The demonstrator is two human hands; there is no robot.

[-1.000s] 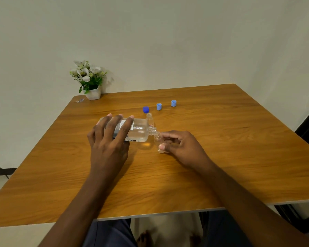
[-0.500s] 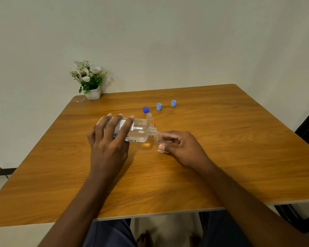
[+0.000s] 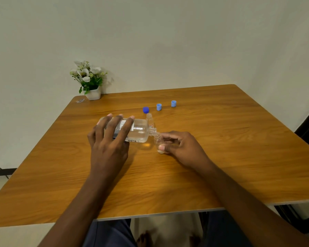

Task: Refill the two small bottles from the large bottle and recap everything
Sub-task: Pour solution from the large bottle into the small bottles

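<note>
I see my left hand (image 3: pixel 109 139) wrapped over the large clear bottle (image 3: pixel 132 130), fingers spread across its labelled side and curled around it, holding it tipped nearly flat above the wooden table (image 3: pixel 221 157). Its open neck points to my right and meets the mouth of a small clear bottle (image 3: pixel 158 143), which stands upright on the table just right of the large bottle. My right hand (image 3: pixel 180 145) pinches that small bottle: the thumb presses its lower front and the fingers close around its far side, so the grip is snug on it. Clear liquid fills the lower part of the large bottle; I cannot tell how full the small one is.

A second small bottle (image 3: pixel 149 118) stands uncapped just behind the large bottle's shoulder, touching or nearly touching it; I cannot tell which. Beyond the large bottle, three caps sit loose in a row on the table: a dark blue cap (image 3: pixel 145 109) nearest that second small bottle, then a light blue cap (image 3: pixel 159 106), then another light blue cap (image 3: pixel 173 103) further right. Well beyond the large bottle, at the far left corner, a white pot of flowers (image 3: pixel 89 81) stands against the wall.
</note>
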